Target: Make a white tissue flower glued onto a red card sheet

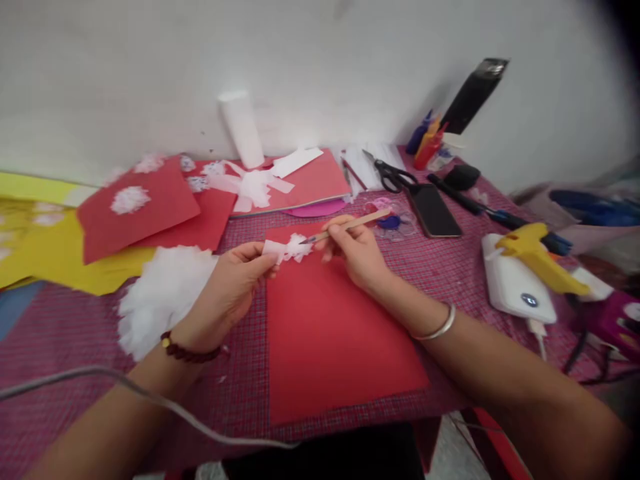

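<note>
My left hand (243, 273) pinches one end of a small white paper strip (273, 249) whose other end is cut into a curled fringe. In my right hand (353, 250) is a pencil (357, 221), held between thumb and fingers and slanting down to the left. Its tip touches or nearly touches the fringe; which, I cannot tell. Both hands are over the upper part of a red sheet (340, 340) lying flat. A fluffy pile of white fringed paper (160, 293) rests beside my left wrist.
Red sheets with white tufts (145, 230) and yellow sheets (65, 257) lie at left. Black scissors (393, 175), a phone (435, 210), a white power bank (520, 283) and a yellow glue gun (545, 257) are at right. A cable (165, 400) crosses the front left.
</note>
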`<state>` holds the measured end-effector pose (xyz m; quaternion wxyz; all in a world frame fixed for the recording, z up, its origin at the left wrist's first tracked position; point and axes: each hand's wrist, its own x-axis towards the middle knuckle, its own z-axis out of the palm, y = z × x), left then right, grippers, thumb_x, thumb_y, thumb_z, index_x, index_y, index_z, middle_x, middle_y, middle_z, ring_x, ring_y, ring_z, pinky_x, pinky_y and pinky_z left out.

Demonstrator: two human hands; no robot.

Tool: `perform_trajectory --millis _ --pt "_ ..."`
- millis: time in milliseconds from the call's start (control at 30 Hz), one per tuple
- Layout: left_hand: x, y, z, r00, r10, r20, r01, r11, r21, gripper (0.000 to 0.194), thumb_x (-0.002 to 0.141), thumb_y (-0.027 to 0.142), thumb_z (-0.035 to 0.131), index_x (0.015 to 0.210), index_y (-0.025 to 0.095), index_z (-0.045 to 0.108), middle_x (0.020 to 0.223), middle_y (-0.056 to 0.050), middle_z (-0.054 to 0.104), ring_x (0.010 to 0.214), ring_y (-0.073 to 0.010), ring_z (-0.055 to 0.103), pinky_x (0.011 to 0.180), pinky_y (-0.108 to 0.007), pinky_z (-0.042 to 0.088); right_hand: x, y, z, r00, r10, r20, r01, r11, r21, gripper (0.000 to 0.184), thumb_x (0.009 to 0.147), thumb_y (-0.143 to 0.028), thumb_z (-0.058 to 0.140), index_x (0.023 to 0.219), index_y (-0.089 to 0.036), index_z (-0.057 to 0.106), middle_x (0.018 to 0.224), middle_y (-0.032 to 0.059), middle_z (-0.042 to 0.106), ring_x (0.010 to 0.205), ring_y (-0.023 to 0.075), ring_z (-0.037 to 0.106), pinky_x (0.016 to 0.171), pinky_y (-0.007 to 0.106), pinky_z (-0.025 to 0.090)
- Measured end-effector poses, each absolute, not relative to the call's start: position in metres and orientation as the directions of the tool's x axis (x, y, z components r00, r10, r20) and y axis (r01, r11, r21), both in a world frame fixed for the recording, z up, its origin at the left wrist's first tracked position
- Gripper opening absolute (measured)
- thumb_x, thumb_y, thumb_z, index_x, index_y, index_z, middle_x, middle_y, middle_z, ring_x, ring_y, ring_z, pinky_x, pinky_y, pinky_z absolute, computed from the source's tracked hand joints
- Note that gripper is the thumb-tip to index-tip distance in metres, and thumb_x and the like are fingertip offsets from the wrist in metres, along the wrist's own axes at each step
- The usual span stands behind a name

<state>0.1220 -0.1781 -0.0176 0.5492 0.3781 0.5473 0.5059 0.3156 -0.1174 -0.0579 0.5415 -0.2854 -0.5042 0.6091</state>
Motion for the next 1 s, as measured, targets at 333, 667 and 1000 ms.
perform_trajectory --millis 333,667,1000 --pt "0.132 -0.166 -0.047 -0.003 0.976 -0.219 -0.084 0.218 0.972 0.003 0.072 0.021 0.075 0.074 0.018 0.074 0.071 -0.002 0.067 0.062 -0.0106 0.054 0.058 -0.024 0.044 0.310 -0.124 -0.056 -0.379 0.894 0.240 -0.275 0.138 -0.951 0.027 0.088 -0.048 0.066 0.090 -0.022 0.064 0.068 -0.0021 0.067 0.062 0.0108 0.063 0.056 0.023 0.051" --pt "0.136 -0.165 -0.046 -0.016 0.976 -0.215 -0.109 0.212 0.971 0.001 0.069 0.017 0.073 0.068 0.017 0.073 0.068 -0.001 0.066 0.060 -0.0096 0.055 0.058 -0.023 0.047 0.310 -0.125 -0.057 -0.388 0.896 0.215 -0.250 0.123 -0.961 0.029 0.086 -0.051 0.067 0.086 -0.022 0.065 0.068 -0.0019 0.066 0.064 0.0114 0.063 0.056 0.024 0.051" --pt "0.127 -0.169 -0.040 0.084 0.989 -0.120 -0.206 0.135 0.969 0.023 0.071 0.013 0.066 0.085 0.024 0.080 0.088 -0.004 0.076 0.072 -0.0149 0.065 0.069 -0.031 0.057 0.309 -0.123 -0.056 -0.370 0.920 0.126 -0.358 -0.017 -0.933 0.030 0.083 -0.050 0.071 0.090 -0.022 0.065 0.068 -0.0023 0.069 0.056 0.0091 0.061 0.054 0.021 0.050"
